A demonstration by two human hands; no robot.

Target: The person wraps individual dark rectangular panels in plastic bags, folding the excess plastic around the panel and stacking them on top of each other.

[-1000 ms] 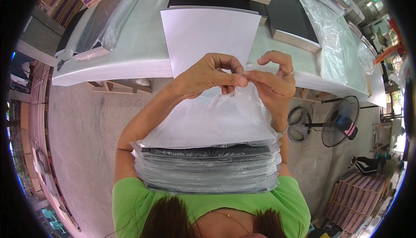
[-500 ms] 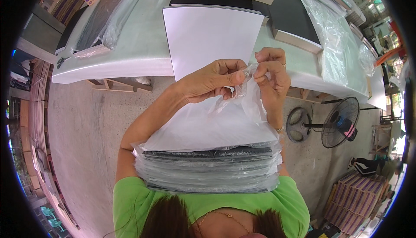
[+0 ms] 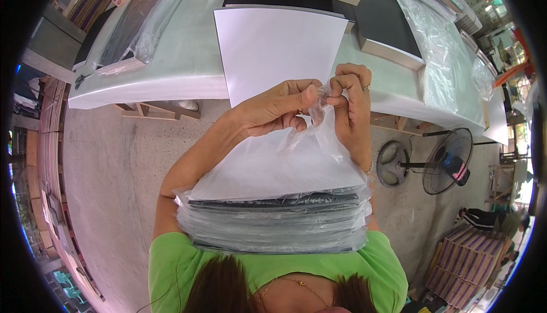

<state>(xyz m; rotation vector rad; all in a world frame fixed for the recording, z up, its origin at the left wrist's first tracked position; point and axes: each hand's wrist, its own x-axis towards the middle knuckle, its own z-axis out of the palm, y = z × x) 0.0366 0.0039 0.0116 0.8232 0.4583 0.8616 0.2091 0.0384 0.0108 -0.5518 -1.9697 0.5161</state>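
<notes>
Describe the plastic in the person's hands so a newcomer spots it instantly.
Find the pale-covered table; below it in the picture is a plastic-wrapped stack. Between them, the clear plastic is bunched in the left hand and right hand: crinkled and see-through, unlike the smooth white sheet behind.

Clear plastic [image 3: 314, 120]: thin, glossy, crinkled, pinched into a narrow bunch between the fingers [image 3: 354, 87] of 2 hands; spreads wider on the near side of them. Stack [image 3: 273, 227]: nearer the body than the fingers, flat layers, film-covered, near edges grey with 1 blackish band at top, film ruffled at 2 ends. Top face white, just short of the fingers.
</notes>
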